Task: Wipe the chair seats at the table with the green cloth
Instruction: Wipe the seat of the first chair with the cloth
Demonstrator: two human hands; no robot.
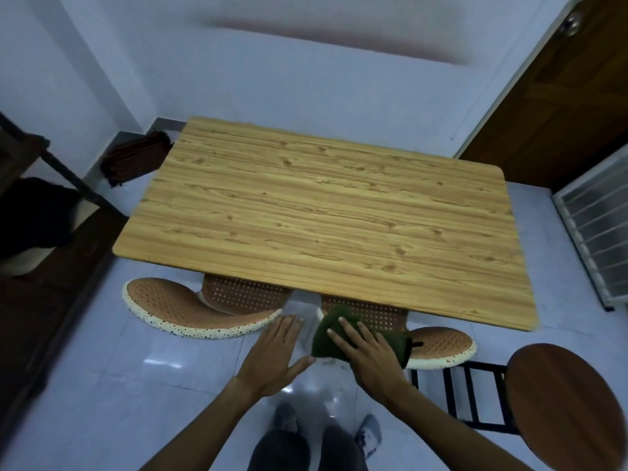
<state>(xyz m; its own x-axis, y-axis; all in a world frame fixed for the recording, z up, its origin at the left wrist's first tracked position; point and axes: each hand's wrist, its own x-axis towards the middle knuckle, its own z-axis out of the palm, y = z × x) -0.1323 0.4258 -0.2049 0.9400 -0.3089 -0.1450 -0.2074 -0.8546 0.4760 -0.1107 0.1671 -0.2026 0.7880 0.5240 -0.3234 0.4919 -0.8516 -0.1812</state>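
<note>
The green cloth is pressed onto the right chair seat by flat, spread right-hand fingers; the left chair seat, apparently unwiped, is judged next.

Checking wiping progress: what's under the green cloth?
The green cloth lies on the right chair, pressed flat by the right hand. The surface beneath it is covered, so its cleanliness can't be seen.

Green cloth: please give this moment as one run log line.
right hand flat on green cloth | cloth over right chair | left hand open, free

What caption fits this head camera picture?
Right hand presses green cloth on a chair seat under the table.
</note>
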